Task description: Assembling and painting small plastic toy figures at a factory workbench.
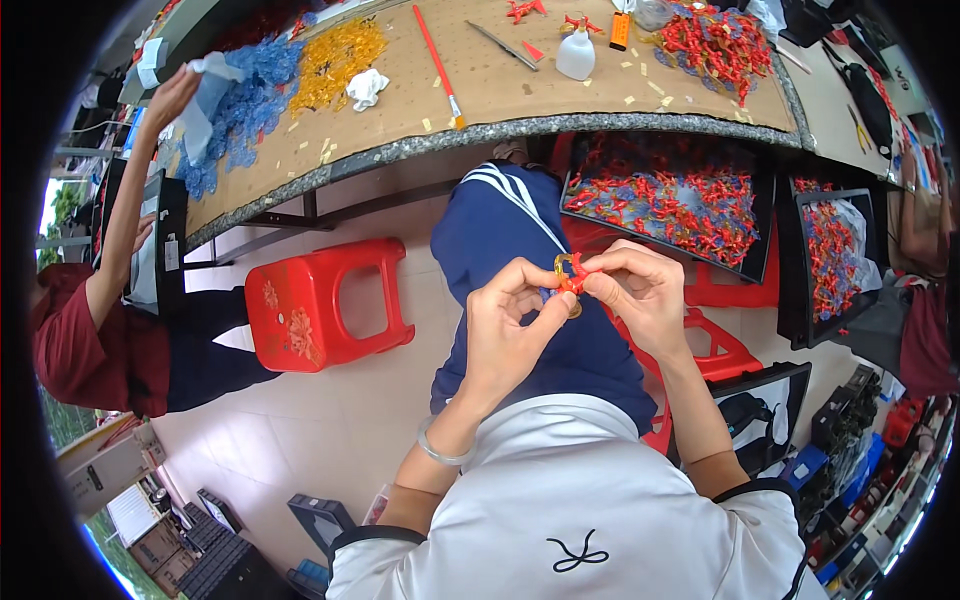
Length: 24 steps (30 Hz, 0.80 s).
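Above my lap, my left hand point(522, 315) and my right hand point(637, 293) meet at a small red and yellow plastic piece point(571, 277). Thumb and fingers of both hands pinch it from either side. A little blue shows beside it, partly hidden by my left fingers. Its exact kind is too small to make out. Just beyond my hands, a black tray point(668, 222) holds a heap of similar red and blue plastic pieces.
On the workbench point(390, 100) lie blue pieces point(245, 95), yellow pieces point(338, 60), a red-handled brush point(438, 65), a white bottle point(575, 52) and a red heap point(715, 50). A red stool point(325, 305) stands left. Another person point(110, 330) reaches over the bench. A second tray point(835, 255) stands right.
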{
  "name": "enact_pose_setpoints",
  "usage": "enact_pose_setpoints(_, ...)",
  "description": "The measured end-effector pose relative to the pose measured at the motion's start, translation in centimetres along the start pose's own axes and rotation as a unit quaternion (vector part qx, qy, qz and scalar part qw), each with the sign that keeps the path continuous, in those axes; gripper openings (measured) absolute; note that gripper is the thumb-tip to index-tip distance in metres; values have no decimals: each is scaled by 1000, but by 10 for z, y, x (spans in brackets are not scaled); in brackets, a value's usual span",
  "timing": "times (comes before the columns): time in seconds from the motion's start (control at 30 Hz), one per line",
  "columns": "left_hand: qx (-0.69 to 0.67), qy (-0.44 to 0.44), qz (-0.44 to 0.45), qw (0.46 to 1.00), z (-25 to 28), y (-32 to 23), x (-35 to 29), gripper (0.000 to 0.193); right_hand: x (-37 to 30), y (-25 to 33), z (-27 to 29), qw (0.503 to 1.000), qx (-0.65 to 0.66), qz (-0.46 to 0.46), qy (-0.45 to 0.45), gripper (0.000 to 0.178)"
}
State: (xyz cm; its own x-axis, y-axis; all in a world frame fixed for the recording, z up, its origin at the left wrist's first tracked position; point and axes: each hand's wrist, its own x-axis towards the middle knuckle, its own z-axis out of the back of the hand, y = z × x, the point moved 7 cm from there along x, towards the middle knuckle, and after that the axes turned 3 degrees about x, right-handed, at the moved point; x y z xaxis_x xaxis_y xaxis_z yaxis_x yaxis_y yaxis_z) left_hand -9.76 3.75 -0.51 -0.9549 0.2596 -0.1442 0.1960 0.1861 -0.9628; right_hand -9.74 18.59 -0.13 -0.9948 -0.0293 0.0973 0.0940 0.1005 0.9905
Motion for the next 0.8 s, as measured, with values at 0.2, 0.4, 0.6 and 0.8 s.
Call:
enact_pose_setpoints(0.2, -25, 13, 33, 999, -2, 11, 5, 11, 2, 14, 4, 993, -100, 60, -7, 12)
enact_pose_setpoints(0.4, -38, 24, 38, 998, -5, 14, 7, 10, 1, 22, 5, 986, -142, 83, -20, 11)
enact_pose_setpoints(0.6, -44, 32, 32, 998, -3, 13, 7, 10, 2, 26, 2, 984, -154, 87, -27, 10)
enact_pose_setpoints(0.8, -7, 26, -1, 1000, -6, 3, 10, 11, 4, 26, 2, 985, -148, 72, -49, 10)
